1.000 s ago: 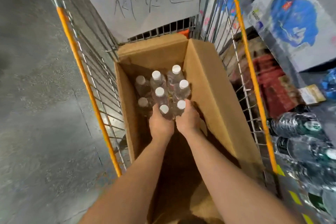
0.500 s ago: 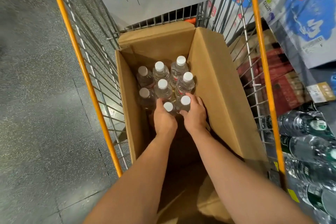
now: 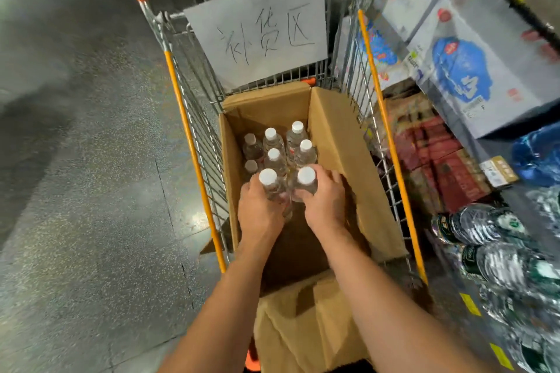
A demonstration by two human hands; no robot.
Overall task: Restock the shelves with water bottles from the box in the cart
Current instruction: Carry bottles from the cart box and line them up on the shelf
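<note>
Got two water bottles, the left bottle [image 3: 269,185] and the right bottle [image 3: 305,183], at the 6 o'clock edge of the cluster in the box [image 3: 339,142] in the cart [image 3: 194,142]. Full ones are probably heavy and slick, thin plastic dents, so I'd grab the shoulder. My left hand [image 3: 257,210] and right hand [image 3: 325,203] each wrap one, forearms angled down, shelf stock [image 3: 485,227] at 3 o'clock

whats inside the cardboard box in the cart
Inside the cardboard box stand eight white-capped water bottles. The left hand and right hand each grip a near one. The arms cover part of the box floor.
</note>
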